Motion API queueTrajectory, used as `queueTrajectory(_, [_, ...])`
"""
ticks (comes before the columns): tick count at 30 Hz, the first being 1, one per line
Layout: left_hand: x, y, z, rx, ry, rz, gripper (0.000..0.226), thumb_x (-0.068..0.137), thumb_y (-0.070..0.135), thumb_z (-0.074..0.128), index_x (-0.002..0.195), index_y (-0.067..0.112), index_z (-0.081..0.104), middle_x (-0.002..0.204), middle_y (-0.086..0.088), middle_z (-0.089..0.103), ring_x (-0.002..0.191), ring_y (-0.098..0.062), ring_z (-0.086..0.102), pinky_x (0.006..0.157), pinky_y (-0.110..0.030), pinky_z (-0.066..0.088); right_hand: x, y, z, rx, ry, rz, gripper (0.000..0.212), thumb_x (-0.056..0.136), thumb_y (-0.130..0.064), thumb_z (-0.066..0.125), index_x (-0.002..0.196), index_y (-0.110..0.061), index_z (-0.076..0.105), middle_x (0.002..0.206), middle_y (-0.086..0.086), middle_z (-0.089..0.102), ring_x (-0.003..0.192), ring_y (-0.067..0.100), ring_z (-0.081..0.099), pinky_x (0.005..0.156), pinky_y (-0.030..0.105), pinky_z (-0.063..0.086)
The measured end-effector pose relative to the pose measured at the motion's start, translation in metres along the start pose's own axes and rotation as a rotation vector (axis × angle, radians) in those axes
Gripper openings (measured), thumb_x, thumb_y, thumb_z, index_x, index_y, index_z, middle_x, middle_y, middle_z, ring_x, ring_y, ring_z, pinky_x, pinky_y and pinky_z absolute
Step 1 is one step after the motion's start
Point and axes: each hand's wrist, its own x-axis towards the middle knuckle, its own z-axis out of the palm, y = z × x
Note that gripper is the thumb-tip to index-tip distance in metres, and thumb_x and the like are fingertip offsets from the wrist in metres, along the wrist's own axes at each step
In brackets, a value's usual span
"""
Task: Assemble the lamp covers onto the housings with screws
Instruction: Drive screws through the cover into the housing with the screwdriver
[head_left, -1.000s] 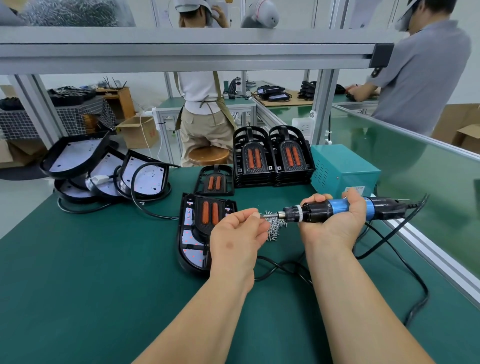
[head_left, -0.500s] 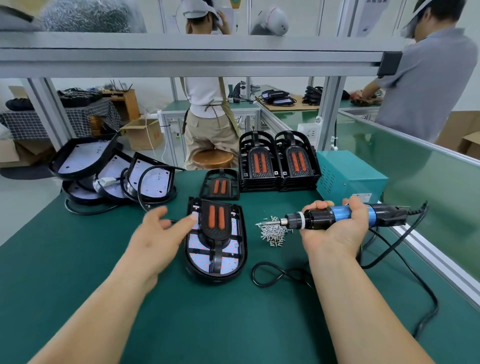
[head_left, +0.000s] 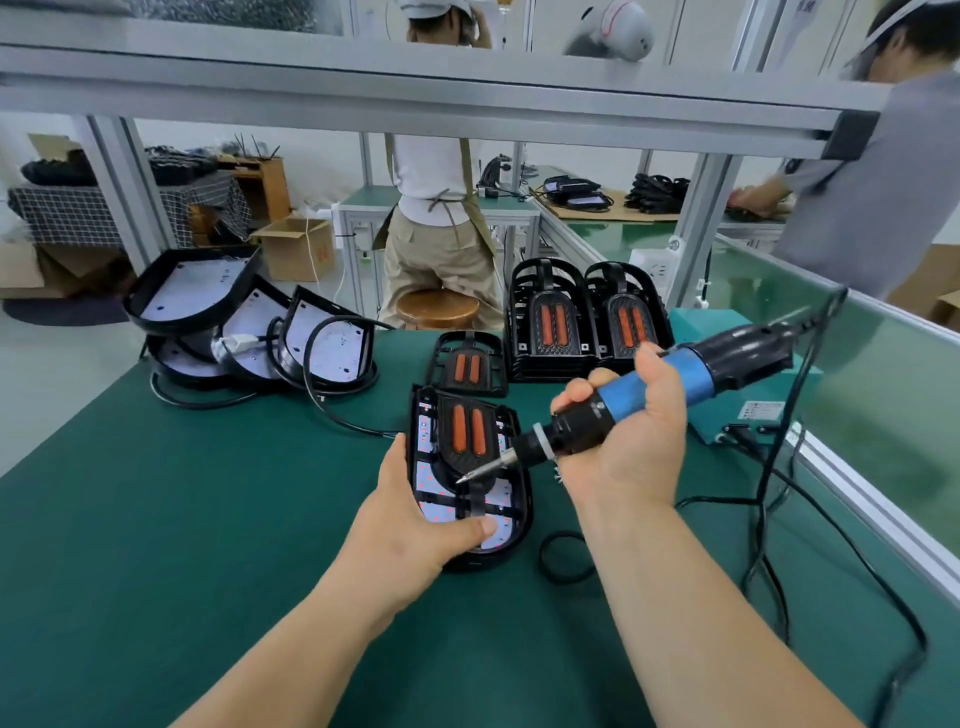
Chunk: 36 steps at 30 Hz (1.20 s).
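Steadying the lamp housing (head_left: 525, 512) flat on the table (head_left: 156, 519), cover (head_left: 468, 434) seated on top, left hand (head_left: 415, 530) with fingers (head_left: 396, 457) clamped on its near-left edge and thumb (head_left: 483, 527) pressed on the face; right hand (head_left: 634, 441) wrapped round the electric screwdriver (head_left: 649, 395), bit (head_left: 485, 469) tilted just above the cover. Probable faults: slanted entry cross-threading or stripping the screw; bit slipping onto the exposed board (head_left: 506, 488) or nearby thumb; cover shifting off its holes under a loosened grip.
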Motion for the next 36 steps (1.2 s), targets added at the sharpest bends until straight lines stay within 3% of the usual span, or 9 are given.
queueTrajectory(10, [0.002, -0.003, 0.000, -0.010, -0.009, 0.013, 0.084, 0.061, 0.026, 0.081, 0.137, 0.035, 0.044, 0.119, 0.011, 0.070, 0.112, -0.015, 0.066, 0.103, -0.046, 0.049, -0.004, 0.026, 0.014, -0.134, -0.114, -0.033, 0.030, 0.079, -0.018, 0.063, 0.104, -0.018, 0.046, 0.061, 0.003, 0.048, 0.051, 0.020, 0.046, 0.053, 0.028, 0.043])
queueTrajectory(18, [0.003, -0.004, 0.000, 0.001, -0.008, 0.012, 0.079, 0.061, 0.027, 0.081, 0.132, 0.035, 0.047, 0.117, 0.010, 0.071, 0.110, -0.014, 0.067, 0.102, -0.045, 0.050, -0.006, 0.029, 0.014, -0.156, -0.139, -0.052, 0.026, 0.078, -0.015, 0.062, 0.100, -0.019, 0.049, 0.060, 0.006, 0.047, 0.048, 0.021, 0.045, 0.051, 0.027, 0.043])
queueTrajectory(27, [0.001, -0.001, 0.000, -0.011, 0.000, -0.004, 0.098, 0.061, 0.028, 0.083, 0.147, 0.029, 0.035, 0.124, 0.010, 0.068, 0.115, -0.014, 0.065, 0.105, -0.044, 0.048, -0.008, 0.034, 0.018, -0.166, -0.161, -0.049, 0.027, 0.078, -0.015, 0.063, 0.101, -0.019, 0.051, 0.060, 0.005, 0.047, 0.048, 0.020, 0.047, 0.050, 0.028, 0.043])
queueTrajectory(36, [0.001, -0.001, 0.000, -0.014, -0.004, -0.004, 0.096, 0.062, 0.025, 0.081, 0.146, 0.030, 0.035, 0.122, 0.009, 0.069, 0.113, -0.016, 0.066, 0.103, -0.045, 0.049, -0.015, 0.036, 0.023, -0.269, -0.231, -0.151, 0.026, 0.079, -0.015, 0.060, 0.103, -0.019, 0.051, 0.056, 0.005, 0.048, 0.045, 0.022, 0.047, 0.051, 0.030, 0.041])
